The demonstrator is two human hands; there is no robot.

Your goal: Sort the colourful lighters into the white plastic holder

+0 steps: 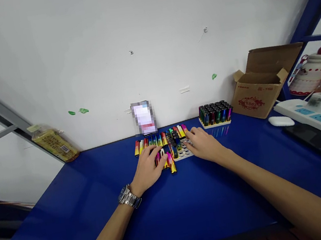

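My left hand (149, 167), a metal watch on its wrist, rests over several loose lighters, its fingers stretched and thumb apart. Shiny, multicoloured lighters (171, 163) lie flat around its fingertips, and a row of them (148, 142) lies behind it. A white tray with holes (181, 154) sits between my hands. Its left part holds upright lighters with black ends (174, 150). At the tray's right end is my right hand (202, 143), fingers bent and thumb apart from them, with no lighter visible in its grasp. Its fingertips are partly hidden.
A filled tray of upright lighters (216, 113) stands at the back right, beside an opened cardboard box (251, 95). A phone (144, 118) leans on the wall. A bottle (53, 143) is at left. A power strip (314, 112), white case (281, 121) and black device (319, 143) lie right.
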